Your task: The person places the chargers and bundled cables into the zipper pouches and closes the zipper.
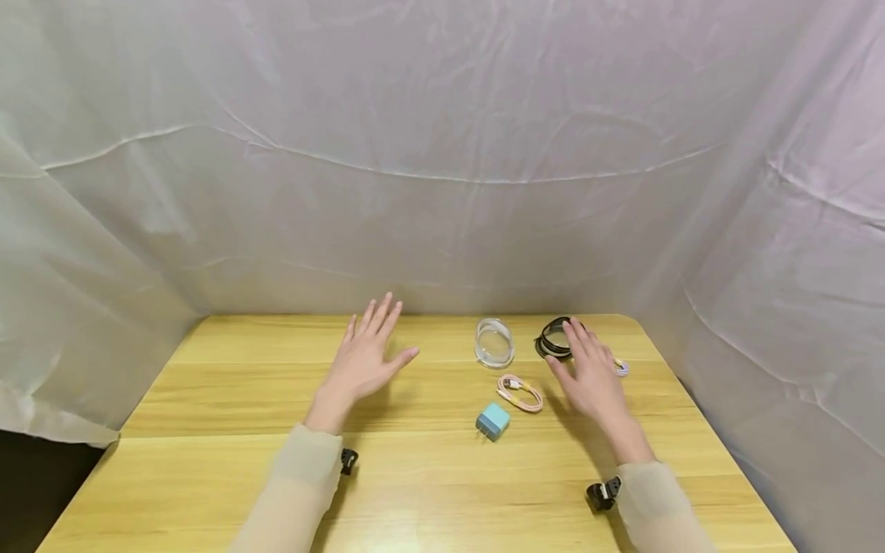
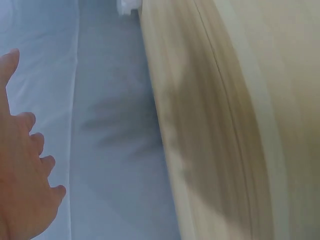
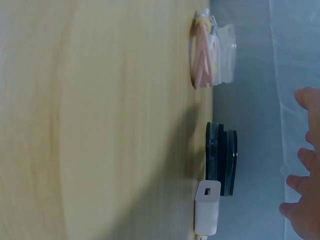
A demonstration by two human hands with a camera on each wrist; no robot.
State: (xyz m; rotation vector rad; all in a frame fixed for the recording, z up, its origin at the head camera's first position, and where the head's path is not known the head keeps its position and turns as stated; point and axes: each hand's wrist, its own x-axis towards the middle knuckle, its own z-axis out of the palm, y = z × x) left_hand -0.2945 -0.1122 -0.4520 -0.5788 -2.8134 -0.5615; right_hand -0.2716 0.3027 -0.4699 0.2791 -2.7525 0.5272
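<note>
My left hand (image 1: 364, 361) hovers over the left middle of the table, fingers spread and holding nothing. In the left wrist view its thumb and fingertips show at the left edge. Fingers extended, my right hand (image 1: 593, 376) overlaps a black coiled cable (image 1: 542, 347) in the head view and hides part of it. A clear coil (image 1: 494, 363) lies left of that cable. Nearer to me are a pink coiled cable (image 1: 515, 402) and a blue plug-in charger (image 1: 493, 421). A white charger block (image 3: 207, 210) shows in the right wrist view, hidden in the head view.
Beyond the right hand a small purple-and-white coil (image 1: 623, 369) peeks out. The wooden table (image 1: 415, 484) ends at a pale hanging curtain (image 1: 442, 230), which also runs along both sides. A dark gap (image 1: 41, 484) shows at the lower left.
</note>
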